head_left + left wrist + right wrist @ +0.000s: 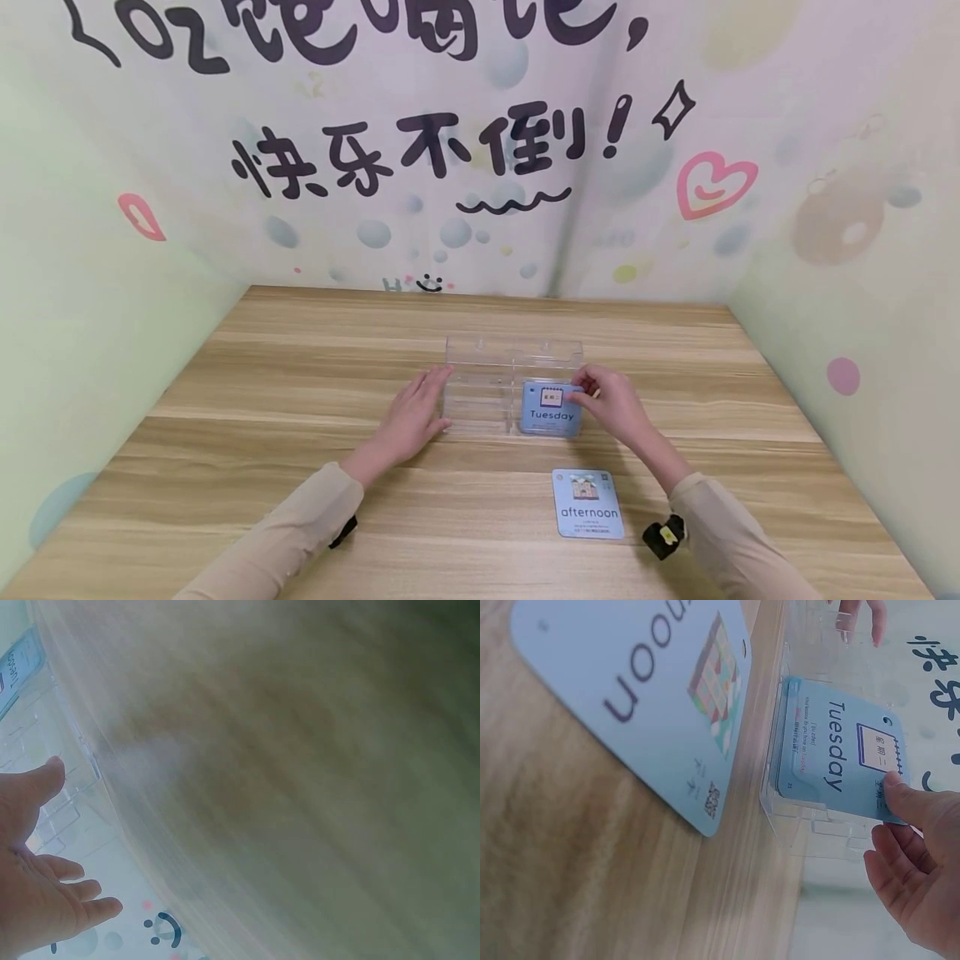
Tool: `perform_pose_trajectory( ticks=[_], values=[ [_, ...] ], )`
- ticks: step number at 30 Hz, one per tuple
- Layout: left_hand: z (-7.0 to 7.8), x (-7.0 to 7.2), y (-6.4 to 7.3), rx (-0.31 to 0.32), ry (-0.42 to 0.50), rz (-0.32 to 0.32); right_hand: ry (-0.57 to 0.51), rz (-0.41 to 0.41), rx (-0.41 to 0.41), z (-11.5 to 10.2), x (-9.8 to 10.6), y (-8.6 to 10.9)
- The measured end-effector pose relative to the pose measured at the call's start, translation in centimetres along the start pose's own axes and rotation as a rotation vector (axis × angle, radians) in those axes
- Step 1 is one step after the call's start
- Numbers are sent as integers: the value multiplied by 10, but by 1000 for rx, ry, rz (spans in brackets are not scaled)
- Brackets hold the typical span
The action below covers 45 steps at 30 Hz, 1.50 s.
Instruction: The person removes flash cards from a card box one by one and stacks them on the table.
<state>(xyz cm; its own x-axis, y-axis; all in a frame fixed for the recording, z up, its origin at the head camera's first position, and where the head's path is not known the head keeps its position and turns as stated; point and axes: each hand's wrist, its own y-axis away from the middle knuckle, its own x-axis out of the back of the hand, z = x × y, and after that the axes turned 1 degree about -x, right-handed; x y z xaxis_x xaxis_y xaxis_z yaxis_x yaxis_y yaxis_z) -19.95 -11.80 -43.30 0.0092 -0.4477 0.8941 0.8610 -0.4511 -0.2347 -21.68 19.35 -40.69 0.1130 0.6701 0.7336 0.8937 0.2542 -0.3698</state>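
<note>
Blue "afternoon" card (588,503) flat on wood-grain desk (465,533), nearest. Left hand (414,419): grip wide, thumb spread from fingers, at left side of clear plastic two-compartment holder (477,407). Right hand (612,406): grip narrow, pinching upper right corner of blue "Tuesday" card (550,421), which sits in holder's right compartment. Lettered, bubble-print wall (637,233) behind.
</note>
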Motion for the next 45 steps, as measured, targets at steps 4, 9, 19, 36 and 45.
perform_pose_trajectory(
  ticks=[4,9,19,36,45],
  values=[
    [0,0,0,3,6,-1,10,8,11,0,1,0],
    [1,1,0,7,13,-1,7,6,-9,0,3,-2],
    [-2,0,-1,-13,8,-2,-39,-18,-80,-1,6,-4],
    [-1,0,0,1,15,-1,-122,-48,-106,-7,13,-7],
    [-2,-1,0,-6,16,9,-125,-57,-90,-15,17,-6]
  ],
)
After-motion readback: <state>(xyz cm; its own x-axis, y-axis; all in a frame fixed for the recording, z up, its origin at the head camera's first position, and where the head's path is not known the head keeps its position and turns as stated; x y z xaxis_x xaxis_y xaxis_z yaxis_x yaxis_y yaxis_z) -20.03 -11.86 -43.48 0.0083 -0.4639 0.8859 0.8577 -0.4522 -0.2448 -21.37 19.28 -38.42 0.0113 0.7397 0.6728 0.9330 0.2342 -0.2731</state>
